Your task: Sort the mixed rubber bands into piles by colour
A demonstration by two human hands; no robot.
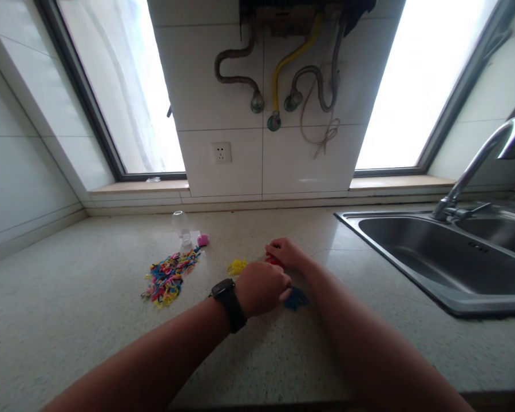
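Observation:
My left hand point(264, 288), with a black watch on its wrist, is closed with the fingertips turned down beside a small pile of blue rubber bands point(296, 299). What it holds, if anything, is hidden. My right hand point(286, 254) reaches farther forward, its fingers curled together over a small pile of red rubber bands point(274, 261); I cannot make out what is between them. A yellow pile of bands point(237, 266) lies just beyond my left hand. Farther left spreads a larger heap of mixed-colour bands point(169, 277).
Behind the mixed heap stand a clear plastic bottle point(180, 226) and a pink cap point(202, 240). A steel sink point(405, 260) with a tall faucet point(476, 163) is set into the counter at the right. Pipes and a socket point(221, 153) are on the tiled wall.

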